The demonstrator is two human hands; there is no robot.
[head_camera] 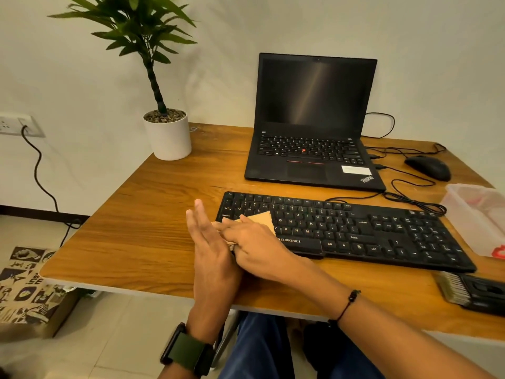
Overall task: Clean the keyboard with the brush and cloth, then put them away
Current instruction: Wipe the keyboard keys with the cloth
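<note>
Pressing down on a tan cloth, your right hand lies flat over the left end of the black Zebronics keyboard, fingers nearly straight and spread, grasping nothing; the cloth is pinned between your palm and the keys, with one corner poking out past your knuckles toward the middle rows. Your left hand sits just beside it at the keyboard's left edge, fingers extended and relaxed, touching the right hand's fingertips; it holds nothing that you can see.

The keyboard lies across the wooden desk, angled slightly, its cable running back toward the open ThinkPad laptop behind it. The brush rests on the desk near the front right corner, just in front of the keyboard's right end, bristles pointing left, apart from both hands. A translucent plastic container stands at the right edge, beside the keyboard's number pad. A black mouse sits right of the laptop, and a potted plant in a white pot stands at the desk's far left corner.
</note>
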